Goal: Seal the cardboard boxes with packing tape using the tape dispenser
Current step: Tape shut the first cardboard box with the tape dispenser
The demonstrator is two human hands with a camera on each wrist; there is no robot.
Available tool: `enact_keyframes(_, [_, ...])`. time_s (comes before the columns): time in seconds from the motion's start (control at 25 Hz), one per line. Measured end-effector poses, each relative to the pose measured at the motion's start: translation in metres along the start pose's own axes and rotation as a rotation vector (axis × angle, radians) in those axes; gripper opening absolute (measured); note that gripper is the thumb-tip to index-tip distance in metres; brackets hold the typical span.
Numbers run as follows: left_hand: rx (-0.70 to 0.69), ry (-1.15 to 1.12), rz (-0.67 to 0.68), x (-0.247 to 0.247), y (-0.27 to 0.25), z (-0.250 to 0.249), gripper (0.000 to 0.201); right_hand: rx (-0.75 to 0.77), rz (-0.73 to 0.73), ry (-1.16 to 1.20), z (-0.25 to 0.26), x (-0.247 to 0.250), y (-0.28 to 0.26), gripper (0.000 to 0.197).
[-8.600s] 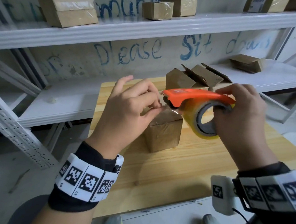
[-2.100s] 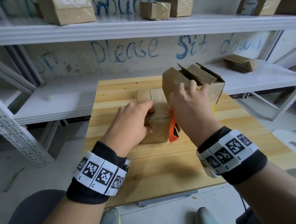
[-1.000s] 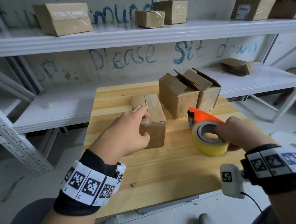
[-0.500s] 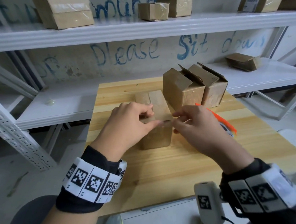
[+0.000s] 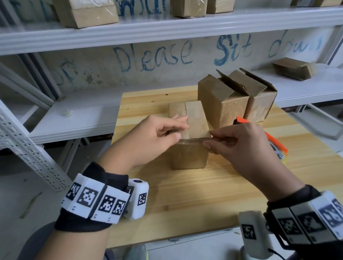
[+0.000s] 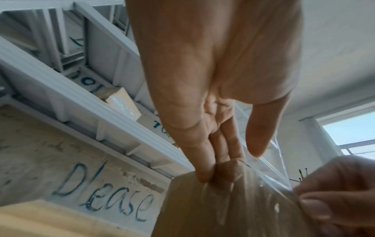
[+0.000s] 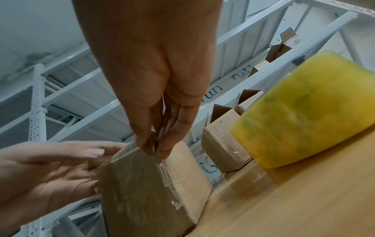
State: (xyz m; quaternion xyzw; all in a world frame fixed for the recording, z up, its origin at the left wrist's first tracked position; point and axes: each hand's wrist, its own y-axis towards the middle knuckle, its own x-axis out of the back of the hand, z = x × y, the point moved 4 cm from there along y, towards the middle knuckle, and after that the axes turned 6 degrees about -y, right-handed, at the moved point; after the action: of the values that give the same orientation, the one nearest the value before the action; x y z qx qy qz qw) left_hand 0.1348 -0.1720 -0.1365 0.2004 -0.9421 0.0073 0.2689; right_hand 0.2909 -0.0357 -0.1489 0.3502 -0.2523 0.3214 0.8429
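Observation:
A small closed cardboard box (image 5: 188,157) stands on the wooden table (image 5: 191,209). A strip of clear tape (image 5: 190,141) runs along its near top edge. My left hand (image 5: 174,129) lies on the box's top left with straight fingers, and the thumb stays apart in the left wrist view (image 6: 219,160). At the near right top corner of the box my right hand (image 5: 211,139) pinches the tape between thumb and fingers (image 7: 154,144). The orange tape dispenser (image 5: 275,141) with its yellow roll (image 7: 304,112) lies on the table behind my right hand, held by nobody.
Two cardboard boxes with open flaps (image 5: 223,104) (image 5: 259,104) stand just behind and right of the small box. White metal shelves (image 5: 160,28) behind the table carry several more boxes. A flat box (image 5: 291,68) lies on the lower right shelf.
A second ago my right hand held the dispenser; it now lies on the table. That hand came to the box's near edge and slid right to the corner. The left hand stays on the box.

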Motion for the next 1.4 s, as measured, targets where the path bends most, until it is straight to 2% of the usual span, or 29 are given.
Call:
enact_keyframes(0.16, [-0.024,-0.125,-0.015,0.003,0.001,0.007,0.036,0.051,-0.036,0.002,-0.003,0.000,-0.002,0.021])
enact_keyframes(0.4, [-0.021,-0.066,-0.049,0.005,0.000,0.009,0.037,0.130,-0.027,-0.034,-0.002,-0.001,-0.003,0.012])
enact_keyframes(0.52, [-0.037,-0.106,-0.108,0.011,-0.001,0.010,0.043,0.046,-0.070,-0.043,-0.006,0.000,-0.005,0.008])
enact_keyframes(0.6, [-0.061,-0.118,-0.149,0.018,-0.002,0.008,0.041,-0.013,-0.079,-0.074,-0.007,0.000,-0.005,0.004])
enact_keyframes(0.8, [-0.038,0.044,-0.127,0.013,-0.003,0.004,0.036,-0.088,-0.067,-0.093,-0.005,-0.002,-0.006,0.011])
enact_keyframes(0.88, [-0.022,0.064,-0.132,0.012,-0.002,0.006,0.032,-0.112,-0.050,-0.040,-0.003,-0.002,-0.007,0.010])
enact_keyframes(0.96, [-0.010,0.053,-0.114,0.012,-0.001,0.009,0.032,-0.160,0.009,0.110,-0.002,-0.002,-0.008,0.011])
enact_keyframes(1.04, [-0.004,0.029,-0.104,0.011,-0.001,0.010,0.032,-0.204,0.093,0.191,-0.002,-0.001,-0.007,0.021])
enact_keyframes(1.24, [-0.014,0.052,-0.137,0.006,0.001,0.008,0.026,-0.074,0.189,0.017,-0.004,0.001,0.001,0.030])
enact_keyframes(1.4, [-0.053,0.197,-0.206,-0.002,0.002,0.001,0.018,0.099,0.196,-0.224,-0.006,0.005,0.006,0.030])
